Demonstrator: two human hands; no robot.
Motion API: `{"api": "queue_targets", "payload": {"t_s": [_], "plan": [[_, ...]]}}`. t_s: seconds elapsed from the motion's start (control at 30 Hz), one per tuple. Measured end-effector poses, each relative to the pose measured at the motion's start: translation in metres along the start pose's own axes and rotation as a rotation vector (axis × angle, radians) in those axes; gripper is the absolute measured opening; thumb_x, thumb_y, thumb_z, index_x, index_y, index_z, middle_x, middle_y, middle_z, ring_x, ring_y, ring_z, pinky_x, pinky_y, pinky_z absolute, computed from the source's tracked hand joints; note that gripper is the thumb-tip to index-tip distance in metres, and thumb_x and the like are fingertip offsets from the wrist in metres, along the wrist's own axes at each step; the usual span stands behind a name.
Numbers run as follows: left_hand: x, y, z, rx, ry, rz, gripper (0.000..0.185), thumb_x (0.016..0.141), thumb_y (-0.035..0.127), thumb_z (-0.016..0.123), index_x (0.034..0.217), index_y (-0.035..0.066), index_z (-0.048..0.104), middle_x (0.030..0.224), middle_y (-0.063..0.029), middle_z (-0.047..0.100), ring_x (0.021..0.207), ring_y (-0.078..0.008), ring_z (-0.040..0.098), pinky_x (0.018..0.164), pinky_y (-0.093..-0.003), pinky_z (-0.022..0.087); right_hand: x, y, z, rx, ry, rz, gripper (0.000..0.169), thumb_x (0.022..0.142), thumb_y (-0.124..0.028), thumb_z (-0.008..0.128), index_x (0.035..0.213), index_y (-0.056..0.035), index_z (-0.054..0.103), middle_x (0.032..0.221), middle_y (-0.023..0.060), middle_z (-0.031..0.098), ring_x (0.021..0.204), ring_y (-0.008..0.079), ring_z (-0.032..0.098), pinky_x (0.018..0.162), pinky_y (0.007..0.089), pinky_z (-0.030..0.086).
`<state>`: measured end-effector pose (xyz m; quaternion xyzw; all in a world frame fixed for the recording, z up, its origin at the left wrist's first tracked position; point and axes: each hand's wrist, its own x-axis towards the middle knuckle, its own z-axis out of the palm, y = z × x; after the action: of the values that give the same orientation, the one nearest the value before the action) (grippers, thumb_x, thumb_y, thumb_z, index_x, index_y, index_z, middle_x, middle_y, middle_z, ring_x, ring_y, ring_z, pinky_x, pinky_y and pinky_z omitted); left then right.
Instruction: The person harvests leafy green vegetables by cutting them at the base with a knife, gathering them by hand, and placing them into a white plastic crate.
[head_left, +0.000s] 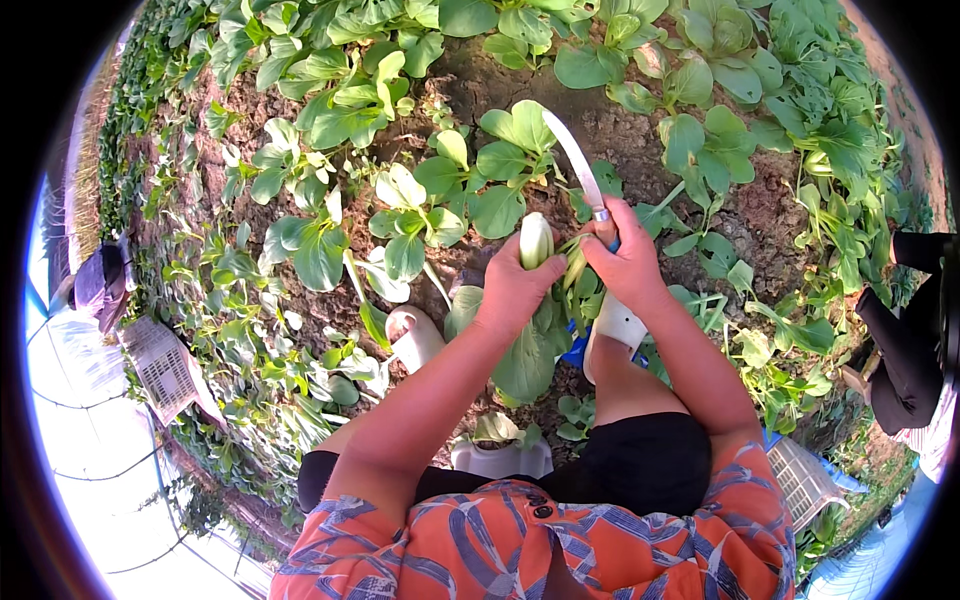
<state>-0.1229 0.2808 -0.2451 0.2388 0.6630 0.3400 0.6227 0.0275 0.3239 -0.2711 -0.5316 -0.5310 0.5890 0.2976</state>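
Observation:
My left hand (517, 285) grips a cut head of bok choy (535, 238), its pale base pointing up and its green leaves hanging down between my legs. My right hand (626, 255) is closed around the handle of a sickle knife, and the curved blade (576, 159) points up and away from me. Several yellowish-green outer stalks (576, 264) hang by my right thumb; whether they are still joined to the head is hidden. Just beyond my hands, leafy bok choy plants (510, 161) stand in the soil.
My white shoes (416, 337) are planted among the plants, with a pale plastic seat (501, 459) beneath me. Plastic crates stand at left (157, 364) and right (799, 480). One person (904, 352) is close on the right, another (103, 285) at far left.

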Motion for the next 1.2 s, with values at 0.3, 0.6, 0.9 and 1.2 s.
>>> {"api": "queue_targets", "payload": {"t_s": [0.3, 0.6, 0.9, 1.2], "plan": [[0.029, 0.001, -0.032, 0.826, -0.175, -0.008, 0.045, 0.063, 0.019, 0.067, 0.101, 0.001, 0.053, 0.091, -0.019, 0.061, 0.084, -0.0313, 0.061, 0.073, -0.0384, 0.049, 0.008, 0.006, 0.019, 0.271, -0.164, 0.33, 0.043, 0.077, -0.004, 0.052, 0.119, -0.005, 0.044, 0.083, 0.0023, 0.055, 0.061, 0.0074, 0.048, 0.053, 0.0231, 0.041], [0.011, 0.014, -0.162, 1.39, -0.176, -0.163, 0.039, 0.068, 0.025, 0.063, 0.101, 0.006, 0.055, 0.09, -0.0137, 0.062, 0.087, -0.029, 0.06, 0.075, -0.0398, 0.048, 0.007, 0.028, 0.032, 0.169, -0.306, 0.362, 0.051, 0.083, -0.005, 0.048, 0.131, -0.0015, 0.03, 0.098, 0.0085, 0.056, 0.066, 0.0107, 0.054, 0.05, 0.0244, 0.045], [-0.145, -0.046, -0.301, 1.167, 0.272, -0.455, 0.038, 0.061, 0.011, 0.059, 0.098, 0.003, 0.058, 0.09, -0.0185, 0.061, 0.085, -0.0315, 0.061, 0.074, -0.0395, 0.048, 0.0, -0.024, 0.022, -0.101, -0.498, 0.274, 0.047, 0.08, -0.006, 0.052, 0.126, -0.0045, 0.041, 0.088, 0.0046, 0.059, 0.063, 0.0082, 0.052, 0.05, 0.0212, 0.041], [-0.259, -0.115, -0.315, 0.881, 0.71, -0.241, 0.046, 0.061, 0.017, 0.06, 0.103, 0.0, 0.056, 0.092, -0.0223, 0.062, 0.089, -0.0359, 0.059, 0.078, -0.0394, 0.047, -0.065, -0.15, 0.018, -0.075, -0.506, 0.109, 0.032, 0.082, -0.005, 0.05, 0.113, 0.0007, 0.048, 0.082, 0.0072, 0.058, 0.057, 0.0084, 0.051, 0.047, 0.0214, 0.042]]}}
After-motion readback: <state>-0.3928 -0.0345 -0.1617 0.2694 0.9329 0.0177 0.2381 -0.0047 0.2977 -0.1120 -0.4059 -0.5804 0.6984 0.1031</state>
